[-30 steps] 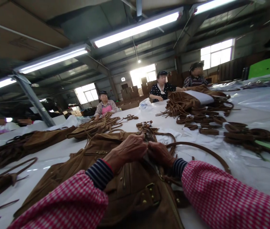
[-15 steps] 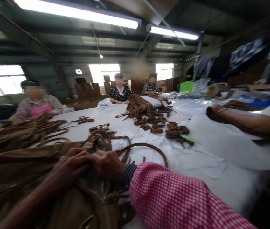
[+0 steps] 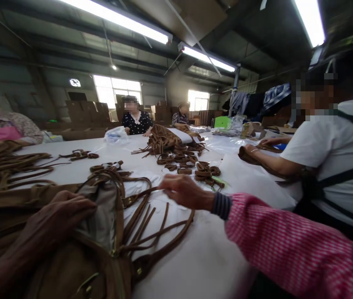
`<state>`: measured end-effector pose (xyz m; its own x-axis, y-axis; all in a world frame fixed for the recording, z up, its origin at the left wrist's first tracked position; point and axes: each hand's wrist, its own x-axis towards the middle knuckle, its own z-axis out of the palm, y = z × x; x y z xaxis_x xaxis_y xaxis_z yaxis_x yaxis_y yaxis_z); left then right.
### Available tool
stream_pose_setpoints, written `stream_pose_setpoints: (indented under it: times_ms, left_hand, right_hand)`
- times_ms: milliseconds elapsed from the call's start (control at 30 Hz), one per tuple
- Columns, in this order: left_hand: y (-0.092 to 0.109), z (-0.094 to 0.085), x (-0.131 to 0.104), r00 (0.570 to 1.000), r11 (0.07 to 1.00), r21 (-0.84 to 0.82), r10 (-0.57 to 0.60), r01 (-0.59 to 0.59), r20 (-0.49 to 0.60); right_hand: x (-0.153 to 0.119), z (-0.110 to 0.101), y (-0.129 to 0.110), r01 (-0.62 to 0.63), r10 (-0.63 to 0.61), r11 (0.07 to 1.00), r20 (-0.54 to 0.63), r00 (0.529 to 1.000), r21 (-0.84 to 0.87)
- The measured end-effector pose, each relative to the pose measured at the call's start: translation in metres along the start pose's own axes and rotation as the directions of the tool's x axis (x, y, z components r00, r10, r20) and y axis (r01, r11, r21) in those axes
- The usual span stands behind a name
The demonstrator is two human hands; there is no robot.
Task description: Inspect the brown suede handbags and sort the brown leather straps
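Observation:
A brown bag (image 3: 67, 257) lies in front of me with its zipped opening spread and the grey lining (image 3: 99, 207) showing. My left hand (image 3: 67, 211) is closed on the edge of that opening, its fingertips at the lining and its thumb hidden. Out over the table, my right hand (image 3: 184, 191) pinches the end of a thin brown strap (image 3: 140, 194) that stretches back to the bag. Below it, a curved brown handle (image 3: 176, 238) and several loose strap ends spread from the bag onto the white tabletop (image 3: 201, 257).
Bundled brown straps (image 3: 185, 160) and a heap of fringed brown bags (image 3: 166, 139) occupy the table's middle. More brown pieces (image 3: 14, 166) lie at left. At right a co-worker in a white shirt (image 3: 347, 149) handles brown material; other people sit across the table.
My right hand has moved away from my left, to the right, drawing a strap out. The bag's opening now gapes wider. My view has turned right, bringing the co-worker there into sight.

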<state>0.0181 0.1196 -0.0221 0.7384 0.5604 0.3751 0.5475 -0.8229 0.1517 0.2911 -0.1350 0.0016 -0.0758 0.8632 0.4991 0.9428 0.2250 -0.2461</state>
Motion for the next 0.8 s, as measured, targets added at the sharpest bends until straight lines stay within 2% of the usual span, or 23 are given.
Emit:
stream_pose_setpoints:
  times_ms: [67, 133, 200, 267, 367, 533, 667, 800]
  left_hand:
    - [0.009, -0.008, -0.002, 0.997, 1.000, 0.010, 0.009, -0.010, 0.072]
    - [0.013, -0.013, -0.003, 0.996, 0.999, 0.013, 0.028, -0.030, 0.087]
    - [0.013, -0.013, -0.002, 0.994, 0.998, 0.007, 0.063, -0.064, 0.087]
    - [0.011, -0.012, -0.002, 0.993, 0.997, 0.005, 0.082, -0.082, 0.080]
    - [0.008, -0.009, 0.000, 0.995, 0.997, 0.009, 0.080, -0.081, 0.058]
    - [0.003, -0.005, 0.001, 0.996, 0.998, 0.023, 0.065, -0.067, 0.060]
    - [-0.008, 0.002, 0.003, 0.991, 0.993, 0.013, 0.113, -0.115, 0.077]
    - [-0.011, 0.005, 0.003, 0.991, 0.995, -0.008, 0.101, -0.100, 0.091]
  right_hand:
    - [-0.047, -0.046, 0.029, -0.251, 0.250, 0.968, -0.055, 0.967, -0.017]
    - [-0.092, -0.083, 0.054, -0.493, 0.492, 0.869, -0.030, 0.870, -0.054]
    - [-0.133, -0.106, 0.069, -0.620, 0.626, 0.778, 0.045, 0.779, -0.103]
    - [-0.166, -0.115, 0.072, -0.653, 0.666, 0.745, 0.101, 0.739, -0.136]
    - [-0.193, -0.108, 0.064, -0.607, 0.630, 0.776, 0.152, 0.762, -0.174]
    - [-0.198, -0.076, 0.048, -0.422, 0.513, 0.842, 0.255, 0.820, -0.337]
    - [-0.196, -0.060, 0.046, -0.215, 0.453, 0.789, 0.309, 0.836, -0.576]
    - [-0.193, -0.059, 0.049, -0.023, 0.348, 0.765, 0.383, 0.855, -0.644]
